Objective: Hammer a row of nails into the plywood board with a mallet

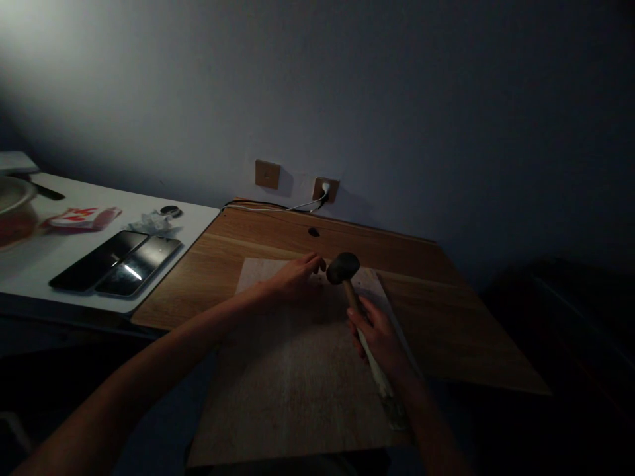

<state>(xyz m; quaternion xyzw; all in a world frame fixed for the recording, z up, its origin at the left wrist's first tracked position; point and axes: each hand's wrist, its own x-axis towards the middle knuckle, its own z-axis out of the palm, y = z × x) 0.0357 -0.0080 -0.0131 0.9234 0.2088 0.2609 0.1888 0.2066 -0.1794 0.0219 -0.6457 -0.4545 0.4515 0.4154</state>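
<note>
A wooden board lies over the desk and sticks out past its front edge. My right hand is wrapped round the pale wooden handle of a mallet. Its dark, rounded head hangs over the far part of the board, just right of my other fingers. Near the board's far edge, my left hand is closed in a pinch, thumb and fingers bent down. Whatever sits between those fingertips is too dark and small to make out. A few tiny dark spots show on the board beside the mallet head.
Under the board is a wood-grain desk with a cable hole. On the white table at left are two phones, a crumpled plastic bag, a red-and-white packet and a bowl. A plugged-in socket is on the wall.
</note>
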